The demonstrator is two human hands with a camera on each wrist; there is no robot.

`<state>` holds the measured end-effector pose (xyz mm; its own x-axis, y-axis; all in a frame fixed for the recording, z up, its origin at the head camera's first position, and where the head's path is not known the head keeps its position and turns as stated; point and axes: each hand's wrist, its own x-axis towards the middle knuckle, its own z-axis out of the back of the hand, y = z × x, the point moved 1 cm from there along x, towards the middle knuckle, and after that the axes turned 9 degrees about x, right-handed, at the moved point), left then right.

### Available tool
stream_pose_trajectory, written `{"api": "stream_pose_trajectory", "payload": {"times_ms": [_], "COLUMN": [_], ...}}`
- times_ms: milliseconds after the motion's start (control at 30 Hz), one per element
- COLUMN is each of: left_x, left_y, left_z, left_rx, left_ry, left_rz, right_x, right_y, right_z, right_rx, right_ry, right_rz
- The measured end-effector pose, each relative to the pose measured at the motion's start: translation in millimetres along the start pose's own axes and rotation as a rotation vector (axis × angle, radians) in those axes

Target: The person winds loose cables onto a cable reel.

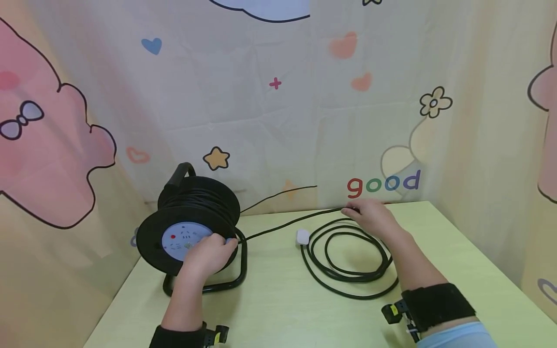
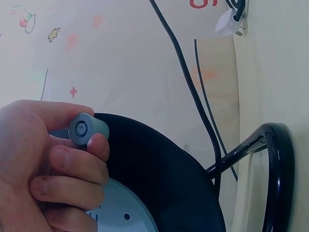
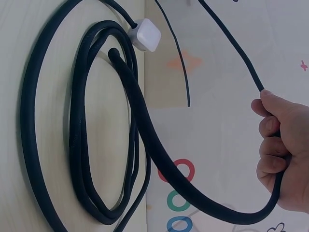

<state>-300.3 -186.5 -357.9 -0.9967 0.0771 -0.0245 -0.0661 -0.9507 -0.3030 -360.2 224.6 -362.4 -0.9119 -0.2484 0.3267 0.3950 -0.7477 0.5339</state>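
On the left of the head view stands a black cable reel [image 1: 152, 217] with a pale blue socket panel [image 1: 176, 241] on its front. My left hand [image 1: 208, 257] is at the reel's front, its fingers curled round a small grey winding knob [image 2: 91, 129]. To the right my right hand [image 1: 372, 217] grips the black cable [image 1: 287, 225], holding it up off the table. From there the cable runs left to the reel. More of it lies in a loose coil [image 1: 354, 277] on the table, with a white plug [image 1: 302, 237] at the coil's left side.
A black tube stand [image 1: 226, 286] carries the reel on the pale table [image 1: 270, 309]. Behind the table hangs a printed curtain [image 1: 261, 130], with a thin dark line [image 1: 278, 194] low on it. The reel has a carrying handle [image 1: 177, 178] on top.
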Motion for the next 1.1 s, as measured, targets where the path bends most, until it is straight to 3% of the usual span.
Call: {"api": "stream_pose_trajectory", "payload": {"times_ms": [733,1100], "left_x": [4.6,9.7], "left_y": [9.2,20.1], "left_z": [-9.2,-18.7], "left_rx": [-0.078,-0.03], "left_ry": [0.088,0.124], "left_rz": [0.015,-0.026], "right_x": [13.1,20.3], "right_y": [25.5,38.8], "right_z": [-11.8,-21.7], "right_rx": [-0.004,0.036], "right_ry": [0.061,0.1], "right_rz": [0.033,0.031]}}
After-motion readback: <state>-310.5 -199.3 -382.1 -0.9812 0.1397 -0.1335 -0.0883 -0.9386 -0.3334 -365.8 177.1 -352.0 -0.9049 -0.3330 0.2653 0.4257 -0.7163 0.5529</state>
